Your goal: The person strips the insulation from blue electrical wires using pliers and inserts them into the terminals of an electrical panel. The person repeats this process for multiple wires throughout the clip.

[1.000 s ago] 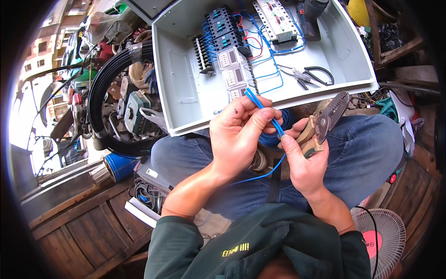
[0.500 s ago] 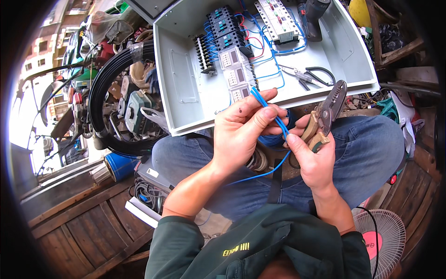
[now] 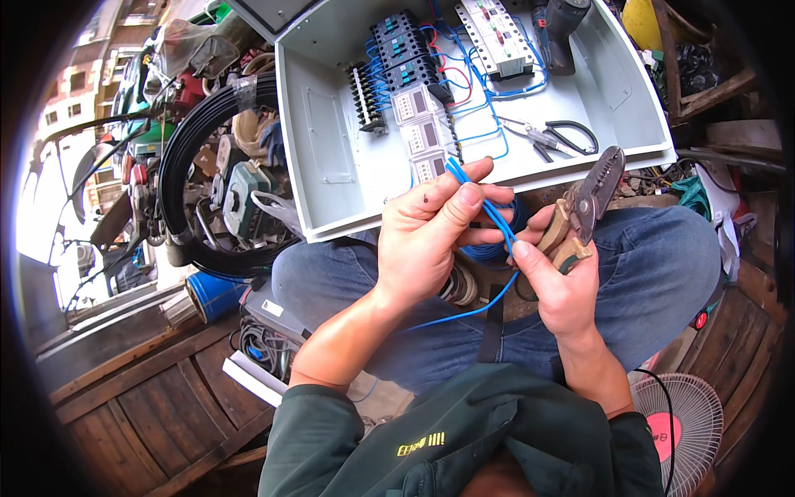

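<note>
My left hand (image 3: pixel 435 224) pinches a small bundle of blue wires (image 3: pixel 499 222) between thumb and fingers, the cut ends pointing up toward the box. Lower on the same bundle, the thumb of my right hand (image 3: pixel 563 286) presses against the wires. That hand also holds wire strippers (image 3: pixel 593 192) with tan handles, their jaws pointing up and away. One blue strand loops down from the bundle across my lap. Behind my fingers lies a coil of blue wire (image 3: pixel 517 217), partly hidden. In front stands an open grey metal electrical box (image 3: pixel 331 203).
Inside the box are black contactors (image 3: pixel 402 50), a terminal strip (image 3: pixel 364 98), clear-covered timer modules (image 3: pixel 426 132), a row of breakers (image 3: pixel 494 37), scissors (image 3: pixel 567 137) and a cordless drill (image 3: pixel 563 37). Black cable coil (image 3: pixel 178 174) lies left; a fan (image 3: pixel 683 422) stands lower right.
Almost nothing differs. My left thumb has shifted up slightly along the wires, and the wire strippers in my right hand have moved very slightly.
</note>
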Available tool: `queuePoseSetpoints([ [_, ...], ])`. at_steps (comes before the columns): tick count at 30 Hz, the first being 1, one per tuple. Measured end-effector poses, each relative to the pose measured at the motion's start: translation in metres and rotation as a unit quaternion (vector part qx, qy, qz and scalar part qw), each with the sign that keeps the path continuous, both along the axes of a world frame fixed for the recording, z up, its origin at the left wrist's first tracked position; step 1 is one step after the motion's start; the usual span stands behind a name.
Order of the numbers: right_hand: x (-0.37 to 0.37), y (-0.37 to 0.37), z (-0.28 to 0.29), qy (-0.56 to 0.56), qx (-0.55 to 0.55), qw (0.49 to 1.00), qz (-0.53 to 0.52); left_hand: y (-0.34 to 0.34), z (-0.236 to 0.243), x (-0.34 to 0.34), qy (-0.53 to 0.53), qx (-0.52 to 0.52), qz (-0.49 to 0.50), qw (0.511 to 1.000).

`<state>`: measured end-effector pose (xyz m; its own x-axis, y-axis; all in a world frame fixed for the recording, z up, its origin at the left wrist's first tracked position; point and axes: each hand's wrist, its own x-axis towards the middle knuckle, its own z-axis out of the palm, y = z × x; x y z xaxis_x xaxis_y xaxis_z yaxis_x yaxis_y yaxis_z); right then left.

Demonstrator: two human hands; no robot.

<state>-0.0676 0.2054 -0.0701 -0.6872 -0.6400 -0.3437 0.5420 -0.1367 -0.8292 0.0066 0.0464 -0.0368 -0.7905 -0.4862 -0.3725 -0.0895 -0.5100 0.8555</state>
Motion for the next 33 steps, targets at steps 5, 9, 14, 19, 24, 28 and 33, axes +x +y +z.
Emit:
queuePoseSetpoints([
  [5,0.000,-0.001,-0.002,0.008,0.004,1.000,-0.004,0.000,0.002,0.001,-0.008,0.001,-0.004,1.000],
  [9,-0.002,0.000,-0.002,0.014,-0.004,1.000,0.011,-0.002,0.003,0.001,-0.004,0.001,-0.008,1.000],
  [14,-0.001,0.000,-0.002,0.013,-0.002,1.000,0.010,-0.002,0.003,0.001,-0.008,-0.012,-0.008,1.000],
  [19,-0.002,0.000,-0.005,0.023,-0.004,1.000,0.013,-0.001,0.003,0.000,-0.022,-0.042,-0.015,0.999],
  [24,0.000,-0.004,-0.006,0.025,-0.008,0.999,0.018,-0.005,0.004,0.002,-0.017,-0.049,-0.021,0.998],
  [28,0.006,-0.014,-0.002,0.009,-0.025,0.999,-0.022,-0.012,0.007,0.004,0.041,-0.077,0.045,0.995],
  [33,0.005,-0.023,0.006,-0.072,-0.013,0.996,-0.044,-0.017,0.009,0.008,0.057,-0.076,0.041,0.995],
])
